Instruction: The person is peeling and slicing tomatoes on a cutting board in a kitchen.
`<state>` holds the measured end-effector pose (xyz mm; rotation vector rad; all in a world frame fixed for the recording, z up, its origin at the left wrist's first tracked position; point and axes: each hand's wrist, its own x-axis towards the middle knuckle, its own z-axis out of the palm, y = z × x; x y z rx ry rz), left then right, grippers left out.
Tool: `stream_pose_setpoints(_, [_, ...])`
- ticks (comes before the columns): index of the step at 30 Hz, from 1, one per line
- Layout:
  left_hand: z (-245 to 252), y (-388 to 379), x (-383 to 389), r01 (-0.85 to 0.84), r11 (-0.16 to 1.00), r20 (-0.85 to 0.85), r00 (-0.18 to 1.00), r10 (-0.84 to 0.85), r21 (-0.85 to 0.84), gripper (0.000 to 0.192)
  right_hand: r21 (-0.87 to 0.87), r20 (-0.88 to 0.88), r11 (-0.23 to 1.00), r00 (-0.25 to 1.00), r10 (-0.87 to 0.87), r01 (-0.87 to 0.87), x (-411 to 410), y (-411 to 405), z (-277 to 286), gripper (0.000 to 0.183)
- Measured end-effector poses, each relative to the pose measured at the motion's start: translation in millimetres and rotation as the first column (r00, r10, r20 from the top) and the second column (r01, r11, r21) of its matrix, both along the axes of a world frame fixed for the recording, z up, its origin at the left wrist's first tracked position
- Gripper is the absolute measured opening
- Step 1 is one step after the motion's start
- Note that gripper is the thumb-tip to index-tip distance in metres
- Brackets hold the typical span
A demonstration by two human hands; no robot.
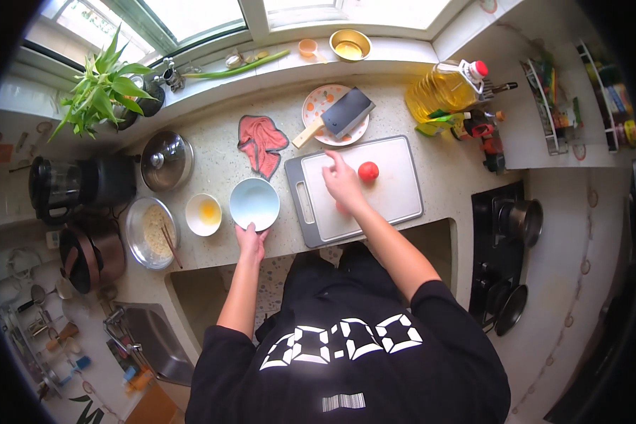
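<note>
My left hand grips the near rim of a pale blue bowl, thumb on top, at the counter's front edge. Over a white cutting board with a grey border, my right hand hovers with its fingers apart and nothing visible in them. Just right of those fingers lies a red tomato. Another red piece shows beside my right wrist, mostly hidden by it. Behind the board, a cleaver with a wooden handle rests across a patterned plate.
Left of the blue bowl stand a small bowl with egg, a glass bowl of pale food with chopsticks and a lidded pan. A red cloth lies behind. An oil bottle stands back right; a gas stove is right.
</note>
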<state>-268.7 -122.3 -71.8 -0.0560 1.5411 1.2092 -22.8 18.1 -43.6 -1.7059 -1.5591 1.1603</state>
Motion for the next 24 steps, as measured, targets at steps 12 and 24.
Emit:
stream_pose_setpoints(12, [24,-61,34,-0.069,0.988,-0.007,0.998,0.069,-0.136,0.053,-0.255,0.14,0.955,0.972,0.191,-0.151,-60,109,-33,0.053])
stream_pose_setpoints(24, [23,-23,112,0.545,0.835,-0.023,0.836,-0.548,-0.082,0.036,0.036,-0.117,0.978,0.972,-0.202,0.207,97,53,27,0.01])
